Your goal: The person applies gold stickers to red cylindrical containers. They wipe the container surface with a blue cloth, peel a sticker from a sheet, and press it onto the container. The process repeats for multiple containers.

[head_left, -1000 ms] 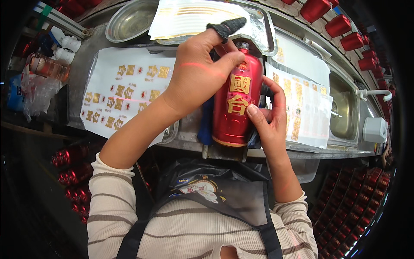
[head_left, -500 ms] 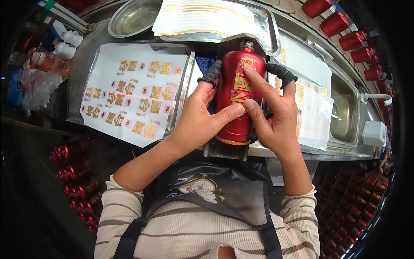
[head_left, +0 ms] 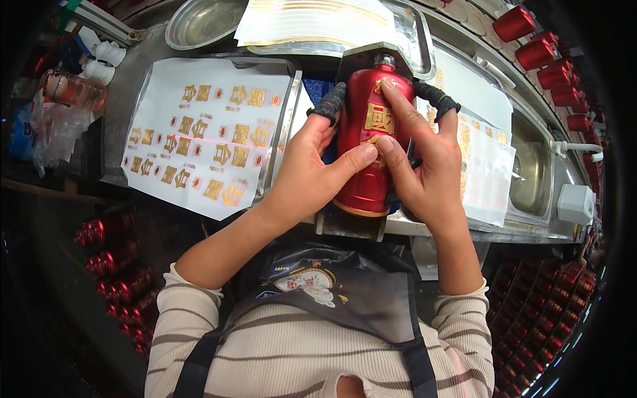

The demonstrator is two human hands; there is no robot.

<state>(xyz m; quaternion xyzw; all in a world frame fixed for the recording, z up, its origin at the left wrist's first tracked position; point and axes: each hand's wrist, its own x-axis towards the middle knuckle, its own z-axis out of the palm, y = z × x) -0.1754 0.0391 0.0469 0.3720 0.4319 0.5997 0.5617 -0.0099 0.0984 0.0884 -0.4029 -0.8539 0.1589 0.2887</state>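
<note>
A shiny red bottle (head_left: 367, 182) lies in a dark metal holder (head_left: 350, 224), its neck pointing away from me. Gold characters (head_left: 379, 118) run down its front. My left hand (head_left: 306, 162) is closed along the bottle's left side, its thumb pressing on the lower gold character. From the right, my right hand (head_left: 428, 156) grips the bottle. Its index finger presses the small emblem near the shoulder, mostly covering it, and its thumb meets the left thumb on the lower character. Black wraps cover a finger on each hand.
On the left, a tray holds a white sheet (head_left: 152, 113) of gold and red stickers. Striped gold sheets (head_left: 315, 23) and a metal bowl (head_left: 202, 25) stand behind. To the right are more sticker sheets (head_left: 488, 192) and a sink (head_left: 531, 162). Red bottles (head_left: 541, 312) fill racks below.
My right index finger has slid up over the small emblem, uncovering more of the upper gold character. Both thumbs have shifted slightly up the bottle. The whole view has moved a little.
</note>
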